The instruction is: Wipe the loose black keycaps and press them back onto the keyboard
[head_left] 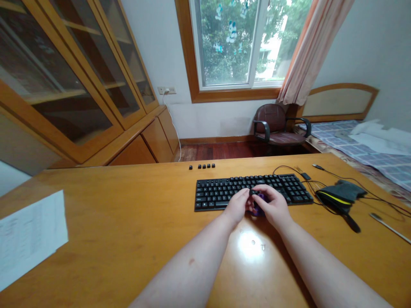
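Note:
Over the front edge of a black keyboard (213, 194), my left hand (238, 206) and my right hand (274, 205) meet with fingers closed. Between their fingertips is a small black piece (251, 192) that looks like a keycap. A purple thing (257, 211), soft-looking but mostly hidden, shows beneath and between the fingers. Which hand bears it I cannot tell. Several loose black keycaps (204, 166) stand in a row behind the keyboard, near the desk's far edge.
To the right lie a dark grey pouch (342, 194) with a yellow stripe, a cable with a USB plug (317, 167) and a thin white-handled brush (390, 227). Papers (34, 237) are on the desk's left. Beyond the wooden desk (128, 226) stands an armchair (278, 124).

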{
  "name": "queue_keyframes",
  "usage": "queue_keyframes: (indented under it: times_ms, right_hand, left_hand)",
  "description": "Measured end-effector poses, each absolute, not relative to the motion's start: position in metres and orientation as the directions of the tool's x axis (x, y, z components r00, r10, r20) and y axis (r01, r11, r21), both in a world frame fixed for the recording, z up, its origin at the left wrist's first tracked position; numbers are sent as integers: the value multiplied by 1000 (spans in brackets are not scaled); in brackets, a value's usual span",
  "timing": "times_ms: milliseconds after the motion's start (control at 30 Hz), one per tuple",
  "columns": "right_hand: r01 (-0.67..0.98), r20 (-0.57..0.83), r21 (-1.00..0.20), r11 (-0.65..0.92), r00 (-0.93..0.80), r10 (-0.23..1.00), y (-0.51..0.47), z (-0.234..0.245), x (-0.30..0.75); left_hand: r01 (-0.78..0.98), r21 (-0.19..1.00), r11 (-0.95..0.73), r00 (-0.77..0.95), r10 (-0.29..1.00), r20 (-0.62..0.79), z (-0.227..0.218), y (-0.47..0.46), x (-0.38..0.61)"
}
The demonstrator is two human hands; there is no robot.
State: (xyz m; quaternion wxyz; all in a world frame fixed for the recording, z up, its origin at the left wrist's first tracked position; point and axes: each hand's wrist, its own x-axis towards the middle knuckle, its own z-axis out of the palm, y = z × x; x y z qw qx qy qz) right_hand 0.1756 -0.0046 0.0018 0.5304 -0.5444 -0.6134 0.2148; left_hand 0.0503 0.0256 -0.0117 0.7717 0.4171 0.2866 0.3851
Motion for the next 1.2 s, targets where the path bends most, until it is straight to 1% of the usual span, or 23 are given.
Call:
queue_keyframes:
  times_ms: [33, 100, 167, 200, 267, 333, 367, 400, 500, 533, 567, 633, 733, 900, 1200]
  right_hand:
    - [435, 396, -855, 283, 192, 898, -5, 1, 175]
    - [434, 376, -868, 244, 252, 892, -6, 0, 175]
    - [456, 403, -852, 257, 259, 878, -6, 2, 175]
    - [477, 431, -833, 281, 241, 870, -5, 5, 175]
    - [529, 481, -782, 330, 175, 859, -1, 13, 173]
    - [590, 479, -730, 346, 79, 874, 10, 22, 170]
    - [619, 452, -707, 341, 24, 892, 18, 26, 167]
    - [645, 414, -688, 333, -28, 910, 28, 29, 165]
    - [720, 338, -597, 354, -175, 925, 62, 32, 155]
    - [741, 318, -569, 357, -202, 926, 73, 30, 152]
    - [758, 306, -540, 366, -228, 924, 82, 28, 149]
    - [786, 293, -479, 391, -277, 915, 94, 21, 144]
    - [815, 279, -408, 412, -318, 906, 99, 10, 141]
    - [860, 244, -325, 393, -325, 914, 95, 5, 144]
    - [891, 206, -218, 397, -356, 912, 95, 7, 142]
  left_hand:
    - [-305, 874, 379, 588, 797, -141, -12, 25, 51]
    - [-150, 904, 401, 708, 681, -185, -12, 22, 51]
    - [-25, 926, 377, 800, 563, -208, -12, 20, 50]
    - [-2, 931, 364, 825, 527, -204, -12, 19, 49]
    - [-23, 928, 372, 842, 508, -183, -10, 18, 48]
    - [-58, 905, 422, 851, 495, -177, -8, 18, 45]
    - [-52, 886, 460, 869, 458, -186, -7, 18, 44]
    - [-22, 865, 501, 899, 388, -202, -5, 17, 42]
    - [158, 813, 561, 966, 83, -245, -2, 17, 39]
    - [202, 803, 560, 968, 11, -251, -2, 17, 38]
    - [229, 798, 558, 966, -30, -256, -2, 17, 38]
    - [254, 796, 549, 962, -56, -268, -3, 17, 40]
    - [262, 804, 535, 956, -32, -290, -5, 18, 43]
    - [261, 802, 538, 949, 9, -315, -6, 17, 46]
    - [259, 797, 546, 953, -11, -302, -12, 20, 48]
